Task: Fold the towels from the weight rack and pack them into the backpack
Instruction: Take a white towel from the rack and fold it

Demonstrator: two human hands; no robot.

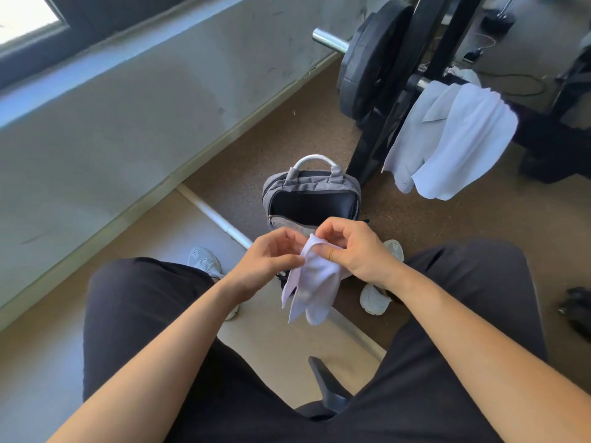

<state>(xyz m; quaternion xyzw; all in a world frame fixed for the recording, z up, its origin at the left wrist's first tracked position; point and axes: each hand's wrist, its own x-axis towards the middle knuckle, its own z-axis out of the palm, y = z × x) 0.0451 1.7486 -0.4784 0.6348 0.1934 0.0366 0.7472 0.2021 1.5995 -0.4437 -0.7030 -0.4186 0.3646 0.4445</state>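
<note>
A small white towel (315, 282) hangs between my knees, bunched at its top. My left hand (268, 257) pinches its upper left edge and my right hand (351, 247) pinches its upper right edge, both close together. Just beyond my hands a grey backpack (287, 190) stands on the floor with its main compartment unzipped and dark inside. Further right, a white towel (463, 145) and a grey towel (412, 129) are draped over a bar of the black weight rack (383, 135).
Black weight plates (367, 65) on a chrome bar sit behind the rack. A wall with a skirting board runs along the left. A white pipe (220, 222) lies on the floor. My white shoes flank the backpack; a black chair base is under me.
</note>
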